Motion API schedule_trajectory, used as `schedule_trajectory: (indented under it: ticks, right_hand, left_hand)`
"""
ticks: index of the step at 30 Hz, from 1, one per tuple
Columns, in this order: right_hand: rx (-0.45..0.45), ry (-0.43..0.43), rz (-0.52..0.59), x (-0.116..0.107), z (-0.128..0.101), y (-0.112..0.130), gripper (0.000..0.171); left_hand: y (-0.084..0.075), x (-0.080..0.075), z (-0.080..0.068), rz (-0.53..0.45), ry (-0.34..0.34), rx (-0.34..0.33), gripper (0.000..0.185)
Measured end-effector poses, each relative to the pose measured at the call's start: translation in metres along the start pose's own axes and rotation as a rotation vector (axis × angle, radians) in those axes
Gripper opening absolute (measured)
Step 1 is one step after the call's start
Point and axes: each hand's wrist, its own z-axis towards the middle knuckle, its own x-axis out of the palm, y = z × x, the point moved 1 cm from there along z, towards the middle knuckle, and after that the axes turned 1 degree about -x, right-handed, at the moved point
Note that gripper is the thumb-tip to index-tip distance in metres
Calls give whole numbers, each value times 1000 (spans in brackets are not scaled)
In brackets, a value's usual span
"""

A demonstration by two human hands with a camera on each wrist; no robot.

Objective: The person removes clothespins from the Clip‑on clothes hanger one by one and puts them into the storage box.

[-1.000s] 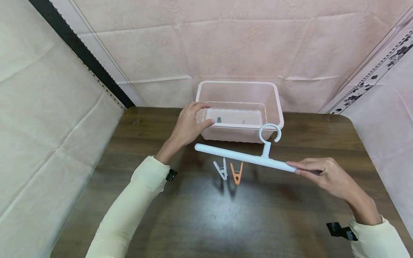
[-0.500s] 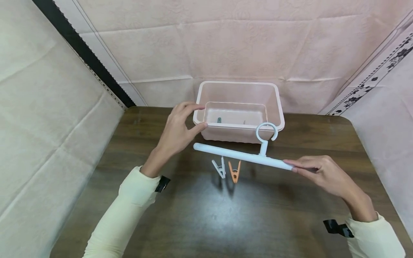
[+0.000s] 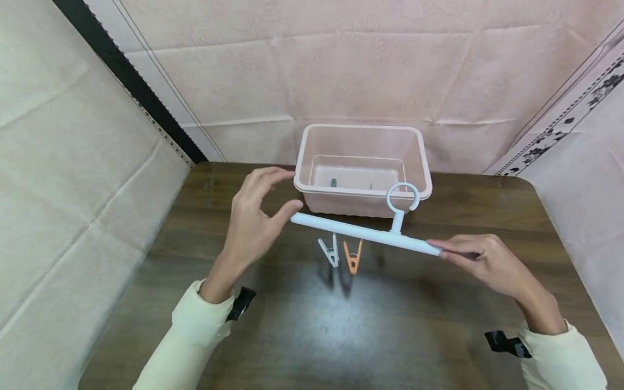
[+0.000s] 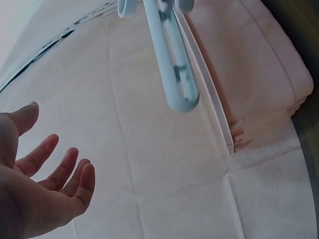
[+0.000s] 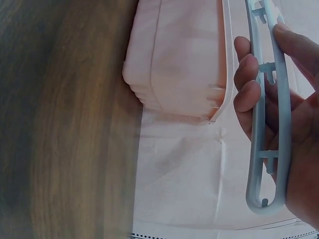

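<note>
Right hand holds clip hanger level over table, left hand free beside it.

Head: right hand (image 3: 487, 260) pinches hanger (image 3: 365, 234) end, two pegs (image 3: 341, 253) dangling, just in front of bin (image 3: 363, 132). Left hand (image 3: 253, 222) fingers spread, holding nothing, near hanger's free end.
Left wrist: hanger tip (image 4: 182, 97) above-right of palm, apart.
Right wrist: fingers (image 5: 246, 94) curled round bar (image 5: 269, 149).

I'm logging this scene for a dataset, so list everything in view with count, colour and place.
hanger bar: 1, pale blue, ring hook on top, held above the table.
pegs: 2, one white, one orange, hanging under the bar.
tub: 1, pink, at the table's far edge.
table: 1, dark wood.
backdrop sheets: pink and cream, around the table.
left hand: open, beside the bar's left end.
right hand: grips the bar's right end.
</note>
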Motion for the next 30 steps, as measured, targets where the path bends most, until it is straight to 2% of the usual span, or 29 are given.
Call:
schedule_trajectory:
  ticks: [3, 11, 17, 20, 23, 27, 30]
  right_hand:
    - [-11, -15, -6, -3, 1, 1, 46]
    - [-36, -35, 1, -8, 5, 0, 48]
    - [-45, -55, 8, -9, 4, -1, 48]
    - [-42, -58, 11, -10, 4, -2, 49]
    - [-35, -54, 16, -11, 4, -2, 48]
    - [-38, -48, 22, -10, 6, -1, 48]
    - [-40, -50, 12, -11, 6, 0, 48]
  left_hand:
    - [-2, 0, -9, -3, -28, -8, 42]
    - [-5, 5, -32, 3, -73, -43, 56]
    - [-10, 16, -50, -55, -113, -36, 51]
    - [-11, 22, -60, -72, -110, -48, 47]
    - [-7, 28, -71, -81, -105, -65, 35]
    - [1, 37, -86, -91, -70, -127, 34]
    - [7, 44, -93, -138, -46, -221, 34]
